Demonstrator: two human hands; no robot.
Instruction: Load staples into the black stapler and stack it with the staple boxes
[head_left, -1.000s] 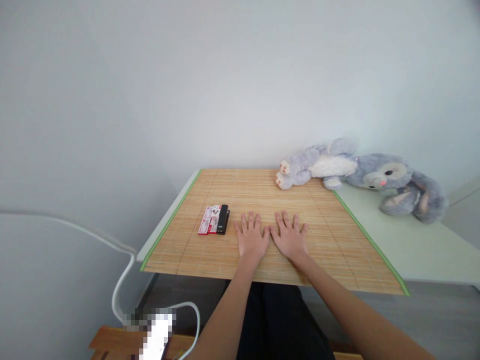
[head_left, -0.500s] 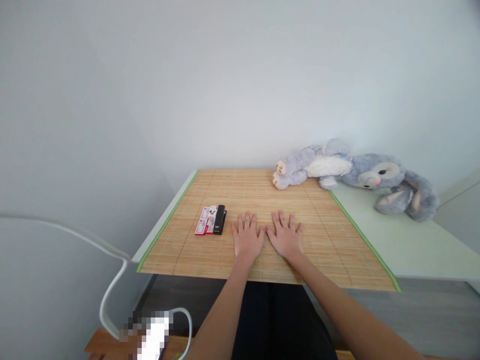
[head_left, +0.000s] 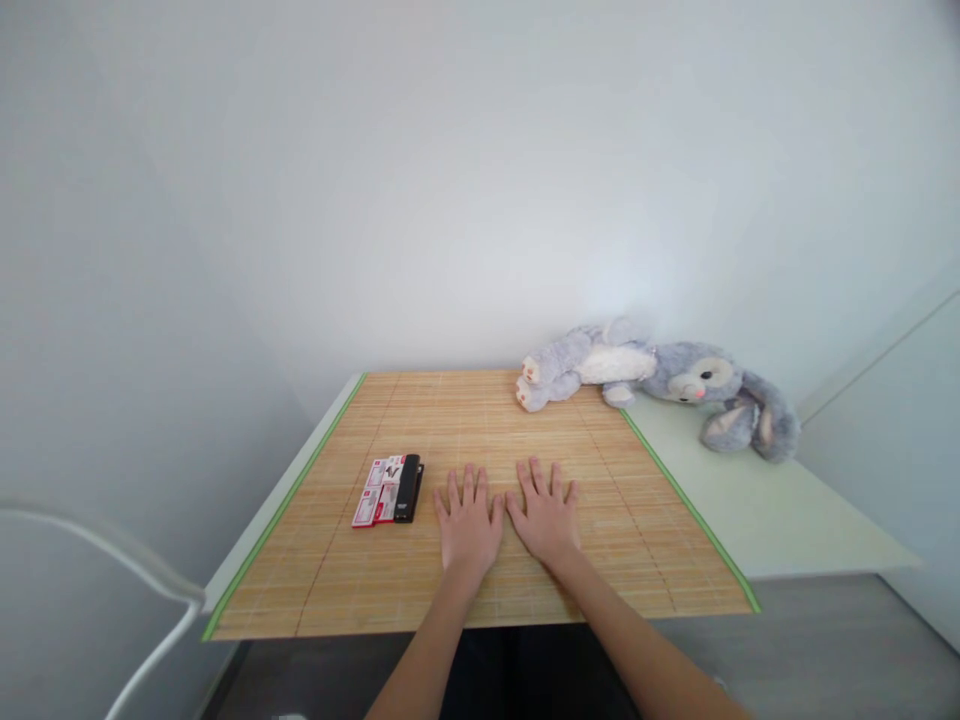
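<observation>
My left hand [head_left: 470, 525] lies flat, palm down and fingers spread, on a bamboo mat [head_left: 480, 420] with green edging. Beside it, my right hand [head_left: 549, 515] rests flat in the same way, thumbs close together but apart. Neither holds anything. Left of my left hand is a black stapler [head_left: 407, 488], lying lengthwise away from me. Against its left side are small red-and-white boxes [head_left: 379, 490] with printed labels, which look like staple boxes; how many is hard to tell.
A grey plush rabbit [head_left: 615, 365] lies on its side at the back right, legs on the mat, head over the white tabletop [head_left: 720, 490]. A pale wall [head_left: 450, 200] stands behind. At lower left hangs a white cable [head_left: 127, 550].
The camera view has tilted up and shifted right, so the mat and everything on it appear lower and further left. My hands stay flat in the same place on the mat.
</observation>
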